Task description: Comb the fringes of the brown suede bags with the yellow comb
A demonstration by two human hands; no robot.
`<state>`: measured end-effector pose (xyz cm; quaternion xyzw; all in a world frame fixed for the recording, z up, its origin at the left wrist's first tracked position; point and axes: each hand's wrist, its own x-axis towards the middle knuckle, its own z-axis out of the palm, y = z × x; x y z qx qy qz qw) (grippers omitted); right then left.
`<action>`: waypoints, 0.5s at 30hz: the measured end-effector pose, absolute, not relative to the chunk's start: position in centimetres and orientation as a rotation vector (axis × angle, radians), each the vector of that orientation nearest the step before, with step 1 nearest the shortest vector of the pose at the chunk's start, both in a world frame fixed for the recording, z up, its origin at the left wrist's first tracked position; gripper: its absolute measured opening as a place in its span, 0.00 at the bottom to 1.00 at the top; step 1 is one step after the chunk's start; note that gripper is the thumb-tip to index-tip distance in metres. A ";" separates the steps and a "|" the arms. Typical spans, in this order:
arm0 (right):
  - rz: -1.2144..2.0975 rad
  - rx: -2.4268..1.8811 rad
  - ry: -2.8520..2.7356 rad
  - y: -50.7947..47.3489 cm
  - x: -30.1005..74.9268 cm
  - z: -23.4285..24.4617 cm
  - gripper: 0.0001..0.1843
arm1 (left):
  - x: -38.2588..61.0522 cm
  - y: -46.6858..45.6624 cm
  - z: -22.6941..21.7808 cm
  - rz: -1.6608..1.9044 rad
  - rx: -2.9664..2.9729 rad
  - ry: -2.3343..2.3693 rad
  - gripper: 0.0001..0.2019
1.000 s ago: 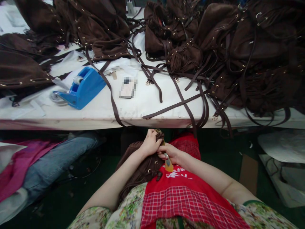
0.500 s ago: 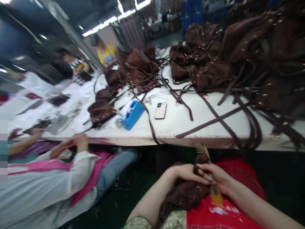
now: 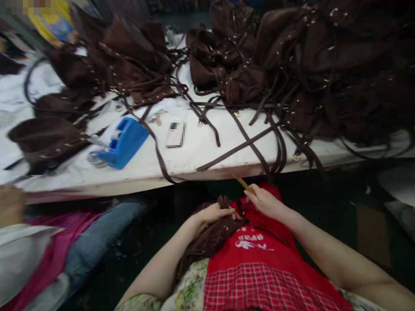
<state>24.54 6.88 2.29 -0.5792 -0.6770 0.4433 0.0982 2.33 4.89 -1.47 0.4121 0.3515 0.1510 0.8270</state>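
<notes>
My left hand (image 3: 214, 214) is closed on a dark brown bag (image 3: 207, 239) that lies bunched across my lap, with gathered material poking up above the fingers. The bag's far side is hidden by my hand and forearm. To the right of it, my right hand (image 3: 264, 201) is closed around a slim yellow tool (image 3: 243, 183) with a row of teeth or bristles, like a comb or brush. Its toothed end points up and left toward the table edge, apart from the bag. The palm covers the rest of the tool.
Several brown bags (image 3: 136, 80) with long straps lie heaped on the white table (image 3: 181, 166). A blue tape dispenser (image 3: 125, 144) and a phone (image 3: 175, 134) are near its front. Loose straps (image 3: 240, 147) hang over the edge. A co-worker's arm (image 3: 11, 205) is at the left.
My right hand has moved away from the bag to the right, with the yellow tool turned in it. My left hand stays on the bag. The view has swung rightward.
</notes>
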 end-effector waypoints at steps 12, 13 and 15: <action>0.877 -1.735 -2.772 4.6 20.5 0.4 0.18 | 3.9 4.5 -1.0 0.196 1.161 0.852 0.15; 0.875 -1.769 -2.791 4.9 20.3 0.0 0.17 | 4.0 4.4 -0.9 0.182 1.226 0.841 0.16; 0.884 -1.819 -2.803 5.4 19.9 -0.7 0.17 | 4.1 4.3 -0.9 0.129 1.341 0.867 0.19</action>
